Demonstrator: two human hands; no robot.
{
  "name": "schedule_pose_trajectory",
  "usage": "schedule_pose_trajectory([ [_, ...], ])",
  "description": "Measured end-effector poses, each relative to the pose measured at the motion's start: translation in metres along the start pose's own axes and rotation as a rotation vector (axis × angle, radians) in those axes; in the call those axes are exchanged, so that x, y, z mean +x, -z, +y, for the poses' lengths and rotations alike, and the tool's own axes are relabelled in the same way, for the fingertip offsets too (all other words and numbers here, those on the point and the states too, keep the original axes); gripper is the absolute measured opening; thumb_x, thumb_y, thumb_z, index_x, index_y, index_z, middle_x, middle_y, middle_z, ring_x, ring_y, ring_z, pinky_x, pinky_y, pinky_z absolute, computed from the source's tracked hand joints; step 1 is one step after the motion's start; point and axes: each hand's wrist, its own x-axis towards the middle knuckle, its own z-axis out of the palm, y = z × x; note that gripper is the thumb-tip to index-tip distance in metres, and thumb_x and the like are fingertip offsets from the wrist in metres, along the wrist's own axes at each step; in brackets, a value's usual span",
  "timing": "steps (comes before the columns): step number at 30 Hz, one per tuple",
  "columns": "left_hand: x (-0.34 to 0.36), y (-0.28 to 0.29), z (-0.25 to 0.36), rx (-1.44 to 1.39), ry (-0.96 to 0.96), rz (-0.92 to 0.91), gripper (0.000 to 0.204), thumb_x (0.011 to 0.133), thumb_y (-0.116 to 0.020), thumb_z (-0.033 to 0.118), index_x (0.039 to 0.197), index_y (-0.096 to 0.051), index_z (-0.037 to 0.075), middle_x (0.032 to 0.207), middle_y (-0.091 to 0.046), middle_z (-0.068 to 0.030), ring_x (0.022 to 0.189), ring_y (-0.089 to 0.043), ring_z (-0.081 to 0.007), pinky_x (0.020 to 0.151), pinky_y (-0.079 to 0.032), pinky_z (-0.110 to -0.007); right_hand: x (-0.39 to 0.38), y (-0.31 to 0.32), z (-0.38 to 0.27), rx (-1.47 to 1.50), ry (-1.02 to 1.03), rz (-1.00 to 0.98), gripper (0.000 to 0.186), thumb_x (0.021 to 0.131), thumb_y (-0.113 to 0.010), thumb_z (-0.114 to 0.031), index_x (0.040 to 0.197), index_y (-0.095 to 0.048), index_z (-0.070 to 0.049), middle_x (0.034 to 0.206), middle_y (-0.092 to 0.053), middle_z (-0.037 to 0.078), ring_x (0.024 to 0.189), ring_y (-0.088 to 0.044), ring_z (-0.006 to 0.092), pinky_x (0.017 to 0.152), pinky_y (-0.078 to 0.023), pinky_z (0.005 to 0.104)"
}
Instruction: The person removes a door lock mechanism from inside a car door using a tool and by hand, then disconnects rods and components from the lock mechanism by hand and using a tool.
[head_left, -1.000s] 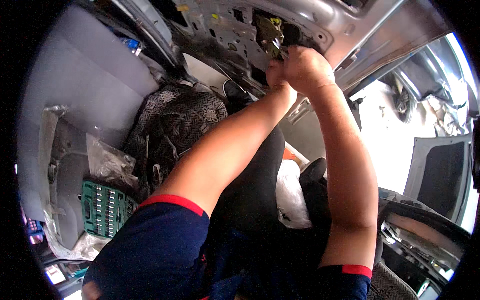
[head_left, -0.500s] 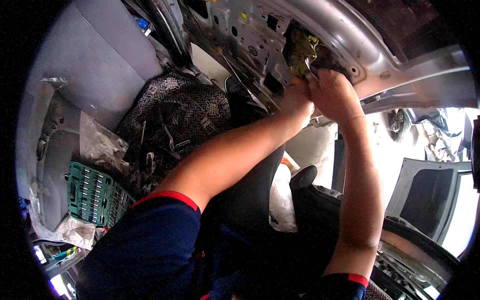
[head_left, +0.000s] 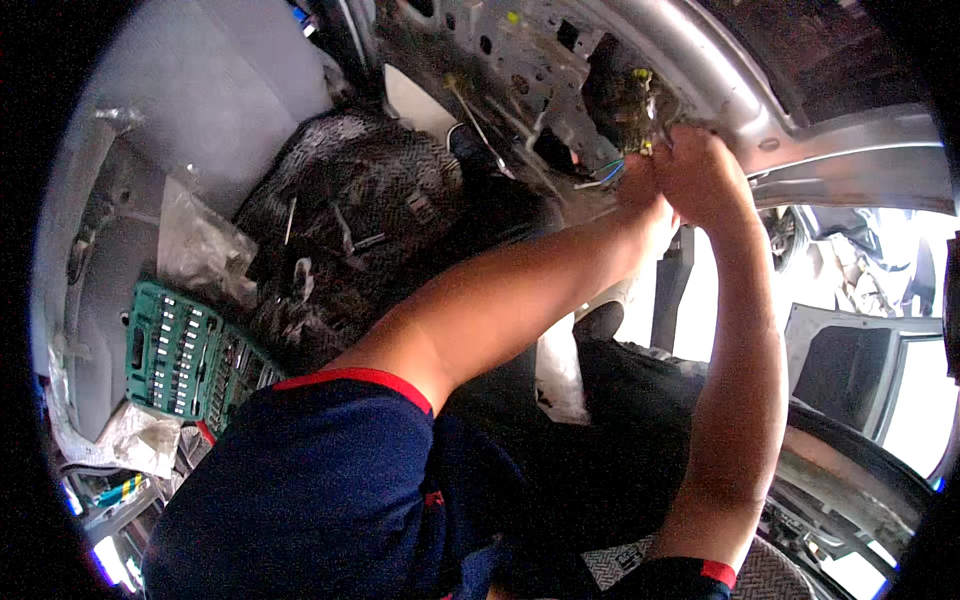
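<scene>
Both my hands are together at the bare metal door panel point(head_left: 505, 75), by its large opening. My left hand point(head_left: 640, 182) has its fingers closed, with thin blue-green wires point(head_left: 603, 177) showing just left of it. Pressed close beside it, my right hand point(head_left: 698, 165) is curled, its knuckles toward the door edge. Whatever lies between the fingers is hidden. Just above the hands, a metal latch part with yellow-green pieces point(head_left: 643, 76) shows inside the opening.
A green socket set case point(head_left: 170, 345) lies open at the left. Hand tools point(head_left: 345, 235) rest on the patterned seat cover point(head_left: 385, 165). Beside them is a clear plastic bag point(head_left: 205, 245). A silver rod point(head_left: 480, 125) slants across the panel. A grey seat back point(head_left: 210, 80) rises behind.
My hands have shifted slightly right in the picture, and the view has moved too. Blue-green wires now show beside my left hand. The shiny piece above the fingers no longer shows clearly.
</scene>
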Motion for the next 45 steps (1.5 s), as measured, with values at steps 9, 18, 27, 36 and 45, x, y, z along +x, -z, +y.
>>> schedule_pose_trajectory([
  [9,-0.061,-0.006,0.049,-0.268,0.243,-0.233,0.040,0.105,-0.036,0.041,0.114,-0.060,0.010,0.104,-0.067,-0.0064,0.091,-0.065,-0.0171,0.076,-0.056,-0.034,-0.057,-0.036,0.010,0.865,-0.216,0.276,0.035,0.095,-0.068,-0.030,0.115,-0.070,-0.001,0.089,-0.073,0.015,0.076,-0.068,0.0173,0.072,-0.054,0.0345],
  [18,-0.035,0.023,0.044,-0.107,0.216,-0.374,0.058,0.105,-0.026,0.048,0.126,-0.057,0.004,0.117,-0.066,-0.0186,0.108,-0.064,-0.0328,0.105,-0.048,-0.049,-0.053,-0.127,-0.008,1.339,-0.404,0.575,0.049,0.088,-0.080,-0.036,0.117,-0.064,0.001,0.104,-0.071,0.014,0.092,-0.067,0.0219,0.086,-0.053,0.0355],
  [27,-0.055,0.030,0.117,1.306,-0.800,-0.268,0.033,0.090,-0.055,0.028,0.113,-0.064,0.007,0.104,-0.065,-0.0163,0.099,-0.063,-0.0335,0.090,-0.050,-0.045,-0.051,-0.148,-0.006,1.704,-0.349,0.670,0.023,0.088,-0.074,-0.006,0.109,-0.066,0.000,0.099,-0.071,0.004,0.084,-0.063,0.0106,0.077,-0.051,0.0260],
  [36,0.001,-0.042,0.196,1.866,-0.998,-1.345,0.043,0.091,-0.056,0.047,0.078,-0.062,0.007,0.079,-0.067,-0.0146,0.080,-0.066,-0.0395,0.070,-0.051,-0.050,-0.059,-0.124,-0.022,1.921,-0.586,0.464,0.014,0.090,-0.073,-0.012,0.095,-0.060,-0.013,0.074,-0.057,-0.006,0.053,-0.044,0.0031,0.047,-0.035,0.0207],
  [45,0.004,0.051,0.168,1.260,-1.257,-0.836,0.023,0.090,-0.055,0.024,0.078,-0.063,0.006,0.083,-0.068,-0.0115,0.080,-0.065,-0.0318,0.082,-0.048,-0.044,-0.046,-0.127,-0.028,2.451,-0.448,0.148,0.066,0.093,-0.044,-0.071,0.104,-0.061,-0.008,0.079,-0.063,0.007,0.060,-0.053,0.0161,0.046,-0.035,0.0262],
])
